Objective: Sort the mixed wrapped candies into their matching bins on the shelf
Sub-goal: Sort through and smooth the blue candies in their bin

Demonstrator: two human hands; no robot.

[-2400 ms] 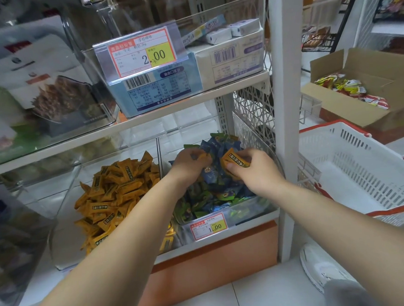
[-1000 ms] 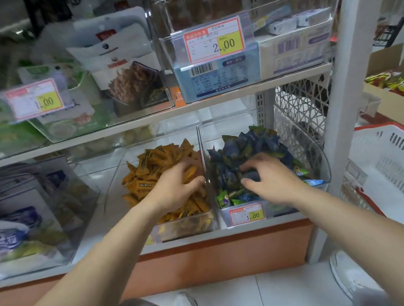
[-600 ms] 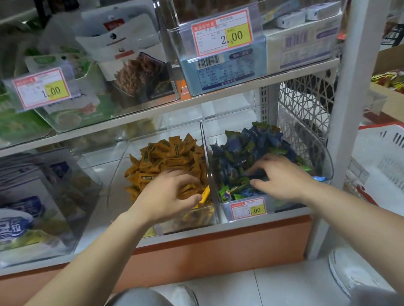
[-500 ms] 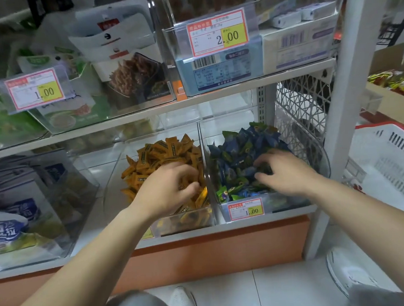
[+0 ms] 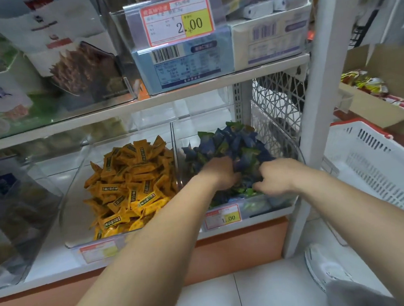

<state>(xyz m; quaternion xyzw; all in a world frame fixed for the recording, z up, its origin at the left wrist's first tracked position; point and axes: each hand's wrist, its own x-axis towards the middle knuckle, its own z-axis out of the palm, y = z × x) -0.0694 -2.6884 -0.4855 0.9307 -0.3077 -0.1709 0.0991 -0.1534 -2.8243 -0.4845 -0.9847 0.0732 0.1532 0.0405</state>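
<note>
Candies fill two clear bins side by side on the lower shelf [image 5: 50,256]. The blue candies [image 5: 229,143], with green wrappers mixed in, are heaped in the right bin [image 5: 281,201]. The orange candies [image 5: 131,181] lie in the left bin [image 5: 73,209]. A clear wall stands between the two heaps.

Both hands are in the right bin, close together on the near side of the blue heap. The left hand [image 5: 221,173] is palm down with its fingers sunk among the wrappers. The right hand [image 5: 276,176] is just beside it, fingers bent down into the pile. Both are blurred, and I cannot tell whether either one holds a candy.

A price tag [image 5: 223,217] reading 1.00 hangs on the front of the right bin. On the board above, another clear bin holds a blue box [image 5: 182,61] and a white box [image 5: 269,40] behind a 2.00 tag [image 5: 177,18]. A white post [image 5: 316,97] stands just right of the bins. Beyond it sit a white basket [image 5: 364,165] with a red rim and a cardboard box [image 5: 370,110] of snack packs. A white shoe [image 5: 324,268] shows on the tiled floor.
</note>
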